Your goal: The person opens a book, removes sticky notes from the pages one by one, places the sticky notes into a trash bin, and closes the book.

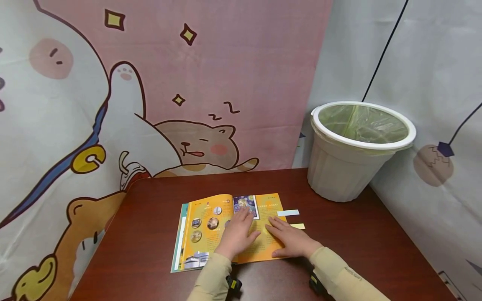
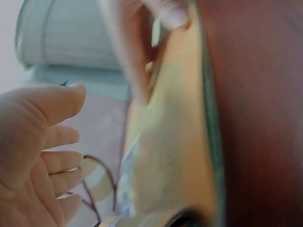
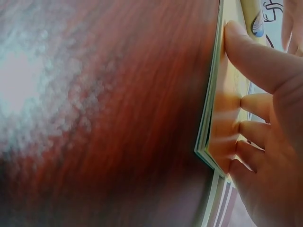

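An open book (image 1: pixel 206 242) with orange pages, small round pictures and printed text lies on the table. My left hand (image 1: pixel 238 234) is over the inner part of the right-hand page, near a blue picture (image 1: pixel 241 202). In the left wrist view the left hand (image 2: pixel 33 151) has loosely extended fingers and looks raised off the paper. My right hand (image 1: pixel 293 240) rests on the outer part of the same page, fingers spread. The right wrist view shows its thumb and fingertips touching the page (image 3: pixel 227 127). A pale blue strip (image 1: pixel 288 212) and a pale yellow strip (image 1: pixel 298 226) stick out from the book's right edge.
The dark red-brown table (image 1: pixel 139 234) stands against a cartoon-printed cloth (image 1: pixel 256 83). A white bin (image 1: pixel 335 171) with a clear liner stands at the table's back right corner. Dark devices (image 1: pixel 234 284) are worn at both wrists.
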